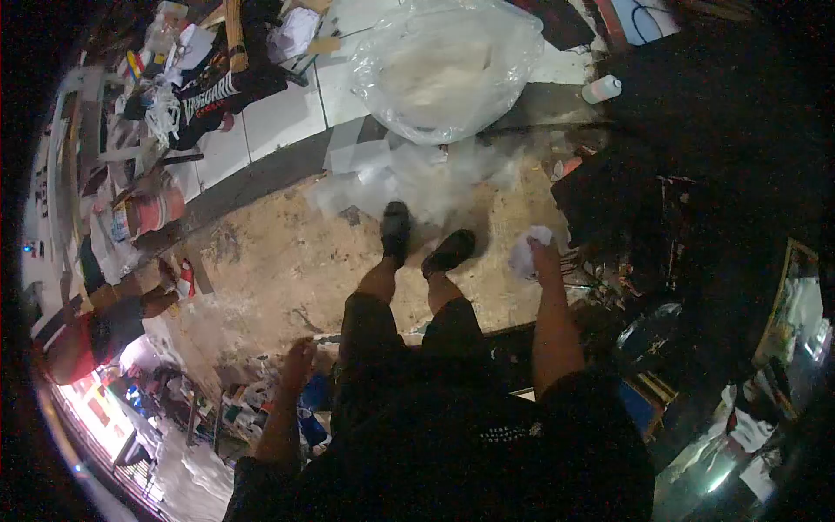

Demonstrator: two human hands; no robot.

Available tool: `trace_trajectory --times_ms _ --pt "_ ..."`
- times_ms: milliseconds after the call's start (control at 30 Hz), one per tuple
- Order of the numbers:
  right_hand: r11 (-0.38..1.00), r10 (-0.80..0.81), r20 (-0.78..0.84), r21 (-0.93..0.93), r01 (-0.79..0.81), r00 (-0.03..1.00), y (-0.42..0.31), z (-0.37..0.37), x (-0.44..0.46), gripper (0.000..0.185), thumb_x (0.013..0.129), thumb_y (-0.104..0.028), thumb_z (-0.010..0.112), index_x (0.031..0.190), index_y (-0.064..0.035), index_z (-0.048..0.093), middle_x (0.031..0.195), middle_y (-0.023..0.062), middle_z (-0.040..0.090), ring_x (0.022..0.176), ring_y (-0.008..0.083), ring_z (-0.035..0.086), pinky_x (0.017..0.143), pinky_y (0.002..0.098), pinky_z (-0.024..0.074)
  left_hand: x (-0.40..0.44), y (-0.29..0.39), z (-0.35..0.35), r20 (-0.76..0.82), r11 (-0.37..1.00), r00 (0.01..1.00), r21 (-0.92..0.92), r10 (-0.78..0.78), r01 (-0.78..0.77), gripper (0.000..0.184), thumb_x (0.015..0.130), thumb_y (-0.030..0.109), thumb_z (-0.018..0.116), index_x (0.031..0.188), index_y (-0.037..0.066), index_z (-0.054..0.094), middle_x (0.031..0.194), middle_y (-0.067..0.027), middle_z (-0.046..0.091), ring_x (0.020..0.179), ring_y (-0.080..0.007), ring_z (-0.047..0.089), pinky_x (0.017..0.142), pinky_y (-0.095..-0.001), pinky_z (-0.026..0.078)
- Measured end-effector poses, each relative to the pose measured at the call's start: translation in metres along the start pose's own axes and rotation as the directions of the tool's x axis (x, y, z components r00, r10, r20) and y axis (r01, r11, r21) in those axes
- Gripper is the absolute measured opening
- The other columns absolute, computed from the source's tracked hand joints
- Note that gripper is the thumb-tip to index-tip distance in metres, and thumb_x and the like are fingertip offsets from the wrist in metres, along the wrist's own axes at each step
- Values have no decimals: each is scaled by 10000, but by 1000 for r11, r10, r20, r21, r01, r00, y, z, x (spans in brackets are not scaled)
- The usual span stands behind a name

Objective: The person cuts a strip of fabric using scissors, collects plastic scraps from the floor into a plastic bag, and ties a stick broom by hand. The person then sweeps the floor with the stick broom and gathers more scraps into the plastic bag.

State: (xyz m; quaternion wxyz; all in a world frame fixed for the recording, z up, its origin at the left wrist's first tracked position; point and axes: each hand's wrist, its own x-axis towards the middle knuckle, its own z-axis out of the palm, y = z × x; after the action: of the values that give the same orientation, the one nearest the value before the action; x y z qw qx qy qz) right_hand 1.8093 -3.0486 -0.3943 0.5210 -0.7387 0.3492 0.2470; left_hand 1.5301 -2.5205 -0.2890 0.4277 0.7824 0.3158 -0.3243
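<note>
In my right hand (pixel 545 261) is a crumpled white cloth or paper (pixel 527 251), gripped at its right side, out over the floor to the right of my feet. My left hand (pixel 300 357) hangs low on the left, beside my leg and near cluttered goods. Its fingers are dark and blurred, and nothing can be made out in them. Ahead of my dark shoes, translucent plastic sheets (pixel 409 178) lie spread on the floor. Beyond these, a large clear plastic bag (pixel 444 117) with pale contents rests on the white tiles.
A white bottle (pixel 602 89) lies at the tile edge. Black clothing with lettering (pixel 209 100) and a pinkish-white container (pixel 150 214) are on the left. Another person in red (pixel 74 348) is at the far left. Worn brown floor (pixel 270 252) stretches around my feet.
</note>
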Motion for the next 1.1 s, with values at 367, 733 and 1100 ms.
trace_trajectory --times_ms 367,733,1100 --pt "923 13 -313 -361 -131 950 -48 -11 -13 662 718 -337 693 1239 -9 451 1062 155 592 949 279 574 833 378 442 129 -4 -53 109 991 991 -113 79 -67 392 790 262 613 1119 68 525 941 -88 605 885 -209 575 777 -319 464" --pt "947 -61 -316 -318 -45 947 -22 -4 -23 494 707 -253 666 1104 17 549 983 125 624 911 227 588 778 368 454 177 12 -82 12 962 965 -91 261 -259 375 857 315 541 1123 50 544 945 -143 623 867 -258 593 784 -348 457" --pt "918 -47 -56 -395 21 997 -41 28 -12 645 721 -294 666 1233 6 414 1104 154 552 973 308 558 841 398 437 167 73 -79 -17 999 999 9 34 -34 390 850 319 557 1127 46 541 1002 -181 612 958 -265 589 823 -342 447"
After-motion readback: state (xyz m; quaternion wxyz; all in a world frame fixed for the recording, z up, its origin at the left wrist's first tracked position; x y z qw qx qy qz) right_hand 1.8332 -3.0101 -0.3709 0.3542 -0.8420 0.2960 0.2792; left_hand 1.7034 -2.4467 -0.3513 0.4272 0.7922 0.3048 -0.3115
